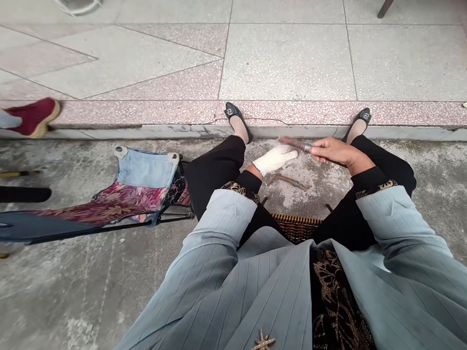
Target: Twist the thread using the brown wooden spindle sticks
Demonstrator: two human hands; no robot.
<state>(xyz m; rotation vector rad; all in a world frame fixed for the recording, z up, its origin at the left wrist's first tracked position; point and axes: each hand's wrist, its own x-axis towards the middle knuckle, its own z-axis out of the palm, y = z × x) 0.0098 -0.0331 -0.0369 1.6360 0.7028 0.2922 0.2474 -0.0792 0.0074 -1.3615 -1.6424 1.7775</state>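
Head view, looking down past the person's lap. At centre frame, slightly right, a thin dark stick-like object [294, 143] with a metallic band near one end is held roughly level between both hands, above the concrete ground [67, 288] and between the person's knees. It is blurred; material cannot be told.

Right hand [334, 151], bare: fingers curled together around the right end of the object, thumb pressed against it. Left hand [275, 158], in a white glove: fingers pressed together and extended, lying against the underside of the object's left part; whether they close round it cannot be told.

Just below the hands, on the ground: a brown bent piece [284, 180], apart from both hands. Lower centre, between the legs: edge of a woven basket [297, 226], mostly hidden by the grey striped jacket [263, 288].

Feet in black flat shoes [233, 113] rest against the pink speckled step [136, 113] running across the frame's upper half. Left of centre: a folding stool [140, 187] with patchwork fabric seat, just beside the person's left leg. Far left, on the step: another person's dark red shoe [37, 116]. Lower centre: a star-shaped brooch [261, 345] on the jacket.
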